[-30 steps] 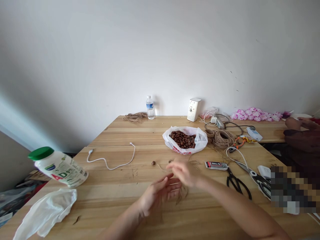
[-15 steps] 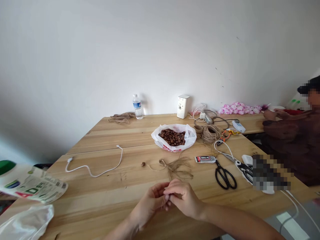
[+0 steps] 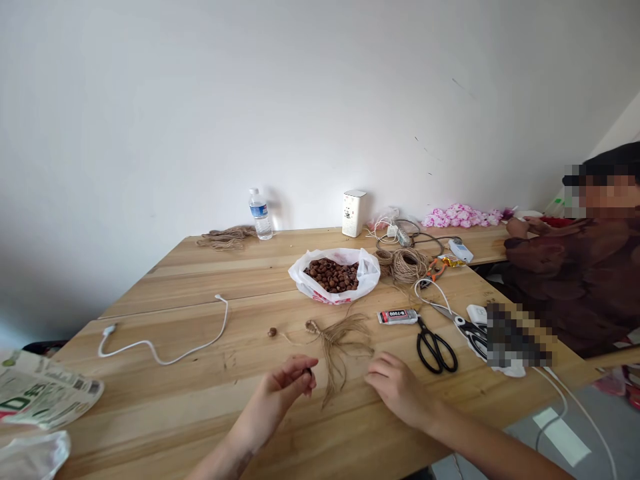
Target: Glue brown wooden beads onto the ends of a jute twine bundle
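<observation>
My left hand [image 3: 287,387] pinches a small dark brown nut-like piece [image 3: 307,372] between thumb and fingers. To its right, above the table, is my right hand [image 3: 400,390], its fingers curled together; whether they hold a strand I cannot make out. Between and beyond the hands lies a knotted bundle of twine [image 3: 335,337] with loose ends fanned out. A single brown nut [image 3: 272,331] sits left of the bundle, a thin strand running towards it. Behind stands a white plastic bag [image 3: 300,280] full of similar brown nuts [image 3: 333,275].
On the right lie a glue tube [image 3: 397,317], black-handled scissors [image 3: 437,350], twine rolls [image 3: 409,265] and pliers [image 3: 434,270]. A white cable [image 3: 155,353] and a large jug [image 3: 55,390] are at left. A water bottle [image 3: 260,217] stands behind; another person [image 3: 560,280] sits at right.
My hands were together before; now they are apart, the left with the brown nut-like piece and the right moved to the right. The whole view has shifted slightly.
</observation>
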A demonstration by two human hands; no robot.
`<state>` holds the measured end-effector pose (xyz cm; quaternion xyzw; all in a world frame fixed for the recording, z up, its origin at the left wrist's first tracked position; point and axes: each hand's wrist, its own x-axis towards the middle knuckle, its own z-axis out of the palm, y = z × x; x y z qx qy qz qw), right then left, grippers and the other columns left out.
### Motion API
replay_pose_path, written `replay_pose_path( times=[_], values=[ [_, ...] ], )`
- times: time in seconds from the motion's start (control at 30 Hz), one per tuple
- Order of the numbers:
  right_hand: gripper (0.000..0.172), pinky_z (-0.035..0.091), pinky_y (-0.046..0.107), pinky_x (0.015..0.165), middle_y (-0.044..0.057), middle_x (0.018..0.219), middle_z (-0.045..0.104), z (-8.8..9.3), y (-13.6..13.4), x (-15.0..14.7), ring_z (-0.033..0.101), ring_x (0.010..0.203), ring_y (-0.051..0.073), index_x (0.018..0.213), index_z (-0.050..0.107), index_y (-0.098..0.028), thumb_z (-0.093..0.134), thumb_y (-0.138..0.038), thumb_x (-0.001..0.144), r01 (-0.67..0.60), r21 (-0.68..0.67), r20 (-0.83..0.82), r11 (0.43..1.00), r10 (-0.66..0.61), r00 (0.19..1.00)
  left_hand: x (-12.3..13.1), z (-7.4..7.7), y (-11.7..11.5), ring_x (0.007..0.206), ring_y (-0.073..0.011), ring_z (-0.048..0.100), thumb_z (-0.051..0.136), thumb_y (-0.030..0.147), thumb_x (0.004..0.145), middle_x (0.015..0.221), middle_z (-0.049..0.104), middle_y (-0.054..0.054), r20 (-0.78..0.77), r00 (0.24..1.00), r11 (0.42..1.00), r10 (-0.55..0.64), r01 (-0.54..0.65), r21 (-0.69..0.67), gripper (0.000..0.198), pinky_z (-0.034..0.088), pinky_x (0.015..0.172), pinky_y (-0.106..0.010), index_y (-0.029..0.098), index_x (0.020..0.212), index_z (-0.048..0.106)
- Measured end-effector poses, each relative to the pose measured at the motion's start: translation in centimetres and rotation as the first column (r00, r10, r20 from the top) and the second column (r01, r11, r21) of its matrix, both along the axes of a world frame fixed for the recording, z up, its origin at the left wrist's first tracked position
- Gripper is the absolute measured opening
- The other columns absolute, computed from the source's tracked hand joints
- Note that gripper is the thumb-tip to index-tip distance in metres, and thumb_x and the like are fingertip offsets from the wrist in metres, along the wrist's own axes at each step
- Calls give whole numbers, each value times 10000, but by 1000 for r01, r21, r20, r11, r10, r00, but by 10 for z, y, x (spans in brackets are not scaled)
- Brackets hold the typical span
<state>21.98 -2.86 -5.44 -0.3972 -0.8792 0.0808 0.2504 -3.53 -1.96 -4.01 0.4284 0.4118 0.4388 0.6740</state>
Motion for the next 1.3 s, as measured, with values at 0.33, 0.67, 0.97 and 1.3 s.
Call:
replay_pose_path(
  times=[0.33,0.67,0.97,1.3],
  values=[
    [263,427,313,815,69,891,591,17,15,28,515,902,191,898,648,-183,429,-50,835,57,113,29,992,-61,998,2,-2,-2,693,-114,574,723,175,672,921,650,-102,400,916,980,-32,107,-168,245,444,638,-234,134,913,704],
    [464,369,348,797,127,1001,610,26,96,59,476,995,268,1085,593,-131,402,63,709,427,161,628,890,-426,651,2,0,-3,655,-102,580,736,117,642,873,669,-74,494,867,987,-63,128,-98,296,430,592,-217,172,932,709],
    [113,416,313,716,94,870,595,59,106,58,564,802,218,868,569,-145,550,-198,770,492,-35,-1,870,-493,870,2,5,-5,699,-125,600,740,121,638,907,672,-89,505,859,984,-89,153,-86,258,449,626,-244,165,891,715],
    [324,359,214,384,79,805,646,68,47,-63,499,492,108,897,510,-165,583,-464,798,-531,-487,-841,694,-208,499,8,0,-7,683,-140,622,753,132,627,808,676,-74,472,881,985,-34,110,-134,285,479,620,-250,143,906,698]
  ],
)
